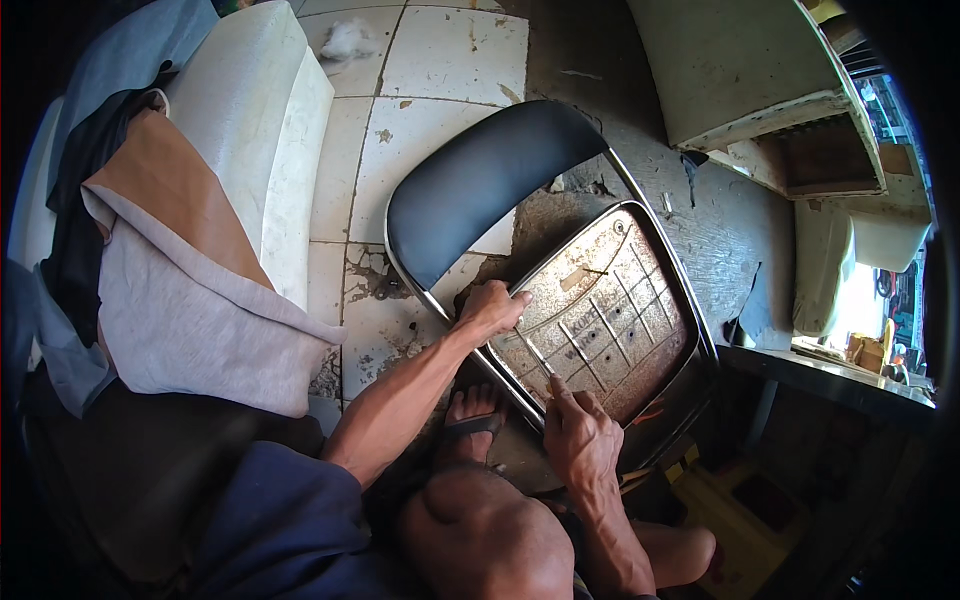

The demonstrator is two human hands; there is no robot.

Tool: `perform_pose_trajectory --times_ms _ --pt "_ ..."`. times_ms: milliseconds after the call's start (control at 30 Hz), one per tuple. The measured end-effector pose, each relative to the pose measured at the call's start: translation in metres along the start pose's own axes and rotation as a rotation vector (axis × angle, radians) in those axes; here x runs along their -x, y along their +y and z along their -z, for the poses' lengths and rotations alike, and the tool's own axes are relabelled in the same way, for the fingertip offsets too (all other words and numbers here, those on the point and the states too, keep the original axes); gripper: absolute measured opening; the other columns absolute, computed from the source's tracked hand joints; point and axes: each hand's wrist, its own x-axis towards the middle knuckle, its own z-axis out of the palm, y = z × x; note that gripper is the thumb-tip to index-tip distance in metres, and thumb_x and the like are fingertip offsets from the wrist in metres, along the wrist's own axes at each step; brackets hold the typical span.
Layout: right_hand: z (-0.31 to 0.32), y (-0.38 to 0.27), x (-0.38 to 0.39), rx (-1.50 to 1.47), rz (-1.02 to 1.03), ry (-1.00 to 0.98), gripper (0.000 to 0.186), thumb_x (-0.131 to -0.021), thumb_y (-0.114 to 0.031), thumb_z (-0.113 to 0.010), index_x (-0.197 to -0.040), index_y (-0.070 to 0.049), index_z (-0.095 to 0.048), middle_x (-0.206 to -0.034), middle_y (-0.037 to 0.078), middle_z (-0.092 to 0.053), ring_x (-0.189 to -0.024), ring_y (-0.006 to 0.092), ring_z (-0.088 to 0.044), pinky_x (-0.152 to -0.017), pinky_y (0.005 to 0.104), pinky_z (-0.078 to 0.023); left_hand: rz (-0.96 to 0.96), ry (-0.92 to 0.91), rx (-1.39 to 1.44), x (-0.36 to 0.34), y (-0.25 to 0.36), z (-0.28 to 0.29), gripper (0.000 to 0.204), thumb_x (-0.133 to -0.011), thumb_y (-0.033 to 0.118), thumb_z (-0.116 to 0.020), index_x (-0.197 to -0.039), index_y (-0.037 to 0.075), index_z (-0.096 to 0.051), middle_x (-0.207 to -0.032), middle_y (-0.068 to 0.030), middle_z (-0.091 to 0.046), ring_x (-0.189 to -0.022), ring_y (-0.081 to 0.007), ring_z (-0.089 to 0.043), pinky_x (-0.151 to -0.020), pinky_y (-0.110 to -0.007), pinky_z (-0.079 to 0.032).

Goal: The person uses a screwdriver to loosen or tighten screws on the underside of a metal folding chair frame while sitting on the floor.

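A chair frame of shiny metal tube [678, 270] with a black padded backrest [490, 185] lies tilted before me. In it sits a rusty metal seat pan [640, 300] with a pressed grid of lines and several small holes. My left hand [490, 310] is closed on the pan's left edge, beside the tube, its thumb over the rim. Closed near the pan's lower edge, my right hand [580, 430] holds a thin metal-shafted tool [541, 361], probably a screwdriver. Its shaft points up and left over the pan; its handle is hidden in the fist.
White foam blocks [245, 130] stand at the left, with brown, grey-backed upholstery material [190, 310] draped against them. A pale wooden cabinet [745, 80] is at the far right, and a dark bench [830, 380] below it. My sandalled foot [474, 420] is close to the chair.
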Motion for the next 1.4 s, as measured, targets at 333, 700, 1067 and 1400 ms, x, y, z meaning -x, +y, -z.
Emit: perform_pose_trajectory --times_ms 333,700,1067,1400 --pt "0.002 -0.003 -0.001 0.052 0.000 0.003 0.034 -0.086 -0.018 -0.067 -0.119 -0.016 -0.071 -0.086 0.010 -0.069 -0.065 0.0312 -0.068 -0.058 0.0425 -0.055 0.007 0.008 0.038 0.005 0.002 0.002 0.067 -0.093 0.045 -0.065 -0.125 -0.014 -0.058 -0.103 -0.0263 -0.071 -0.098 -0.0311 -0.070 -0.089 -0.043 -0.053" --pt "0.003 -0.005 0.003 0.048 -0.016 0.002 0.032 -0.087 -0.018 -0.066 -0.118 -0.015 -0.072 -0.087 0.011 -0.070 -0.067 0.0318 -0.069 -0.060 0.0429 -0.056 -0.038 0.064 0.027 -0.010 -0.015 -0.006 0.065 -0.093 0.045 -0.065 -0.116 -0.015 -0.061 -0.083 -0.0214 -0.070 -0.079 -0.0267 -0.069 -0.074 -0.041 -0.054" --pt "-0.002 -0.003 0.001 0.039 -0.029 -0.007 0.031 -0.088 -0.017 -0.064 -0.118 -0.014 -0.071 -0.087 0.012 -0.070 -0.067 0.0330 -0.069 -0.059 0.0438 -0.055 -0.024 0.057 -0.046 -0.012 -0.012 -0.008 0.070 -0.093 0.049 -0.062 -0.124 -0.013 -0.058 -0.115 -0.0299 -0.067 -0.107 -0.0345 -0.068 -0.090 -0.042 -0.055" --pt "0.032 -0.014 -0.033 0.162 0.103 -0.082 0.028 -0.085 -0.015 -0.061 -0.110 -0.010 -0.073 -0.079 0.015 -0.070 -0.065 0.0350 -0.069 -0.059 0.0454 -0.056 -0.027 0.025 -0.031 -0.019 -0.012 -0.013 0.069 -0.091 0.049 -0.064 -0.126 -0.010 -0.060 -0.118 -0.0280 -0.067 -0.109 -0.0356 -0.067 -0.093 -0.042 -0.054"
